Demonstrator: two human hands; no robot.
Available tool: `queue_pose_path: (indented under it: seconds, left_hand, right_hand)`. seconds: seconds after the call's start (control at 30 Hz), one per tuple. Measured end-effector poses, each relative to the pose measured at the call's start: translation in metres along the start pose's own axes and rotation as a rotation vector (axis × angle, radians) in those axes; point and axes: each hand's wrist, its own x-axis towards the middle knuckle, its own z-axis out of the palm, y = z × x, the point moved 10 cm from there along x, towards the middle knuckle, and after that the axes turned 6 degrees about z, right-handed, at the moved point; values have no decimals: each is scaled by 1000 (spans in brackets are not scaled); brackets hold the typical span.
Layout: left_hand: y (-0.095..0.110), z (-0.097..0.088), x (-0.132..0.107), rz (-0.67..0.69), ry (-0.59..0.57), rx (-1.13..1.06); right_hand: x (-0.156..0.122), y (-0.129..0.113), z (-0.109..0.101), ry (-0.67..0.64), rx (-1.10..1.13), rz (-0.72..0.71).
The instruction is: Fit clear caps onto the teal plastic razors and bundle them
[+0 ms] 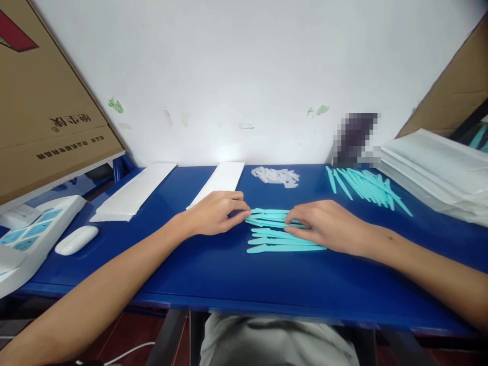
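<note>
Several turquoise eyebrow razors (280, 248) lie in a loose row across the blue table, blade ends to the left. My left hand (217, 212) is closed in a pinch at the blade ends of the upper razors. My right hand (330, 226) is closed over the handles of the middle razors, with thumb and fingers bent; its fingers hide the handle ends. Behind the row is a small heap of whitish translucent plastic pieces (276, 176). Farther right lies a pile of more turquoise eyebrow razors (366, 185).
Two stacks of white strips, one at the left (135, 193) and one behind my left hand (221, 178), lie on the blue table (213, 274). A white earbud case (77, 240) and a power strip (41, 234) are at left. Clear bags (438, 168) stand right; a cardboard box (57, 101) leans left.
</note>
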Motion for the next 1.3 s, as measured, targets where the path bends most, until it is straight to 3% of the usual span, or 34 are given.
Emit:
queue_pose_path:
  seconds: [0.73, 1.07, 1.3]
  left_hand:
    - [0, -4, 0, -3, 19, 24]
    - [-3, -12, -1, -30, 66, 91]
    - [-4, -17, -1, -39, 103, 124]
  right_hand:
    - [-3, -5, -5, 21, 16, 34]
    - [-3, -3, -9, 67, -92, 6]
    - [-12, -16, -9, -70, 126, -17]
